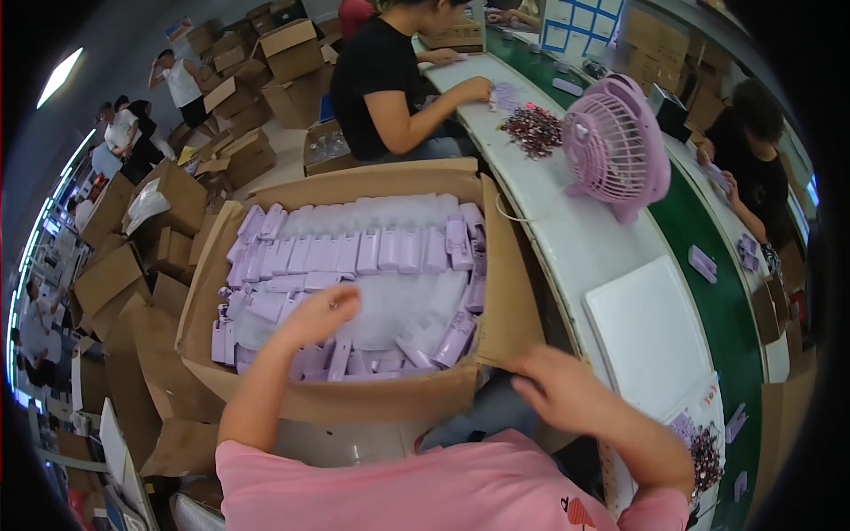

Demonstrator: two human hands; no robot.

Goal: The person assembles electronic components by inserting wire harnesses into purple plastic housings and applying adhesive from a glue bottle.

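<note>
A large open cardboard box (509,310) stands in front of me, packed with light purple plastic casings (390,251) in rows and cloudy plastic sheets (398,305) between them. Over its near left part hovers my left hand (323,316), fingers loosely bent and apart, with nothing visible in them. Loose casings lie tilted below and beside that hand. My right hand (558,389) is at the box's near right corner, between box and bench. Its fingers and thumb are spread with nothing in them; whether the fingertips touch the cardboard I cannot tell.
To the right runs a white bench (567,257) beside a green conveyor belt (677,221) carrying casings. A purple fan (615,146), a white board (651,336) and small dark red parts (534,131) are on the bench. Co-workers sit on both sides. Cardboard boxes (111,283) crowd the left.
</note>
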